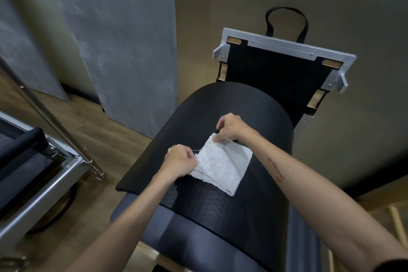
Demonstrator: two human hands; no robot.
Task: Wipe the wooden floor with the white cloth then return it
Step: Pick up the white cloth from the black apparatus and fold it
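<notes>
White cloth (223, 166), soft, light and floppy, lies folded on the black pad (254, 106); I pinch its corners between curled fingertips, left hand (180, 158) and right hand (230, 127).

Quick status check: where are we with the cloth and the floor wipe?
Done: nothing can be confirmed; the wooden floor shows no sign either way. In hand: left hand and right hand each pinch an edge of the folded white cloth lying on the black mat. Whether wiping remains cannot be told.
</notes>
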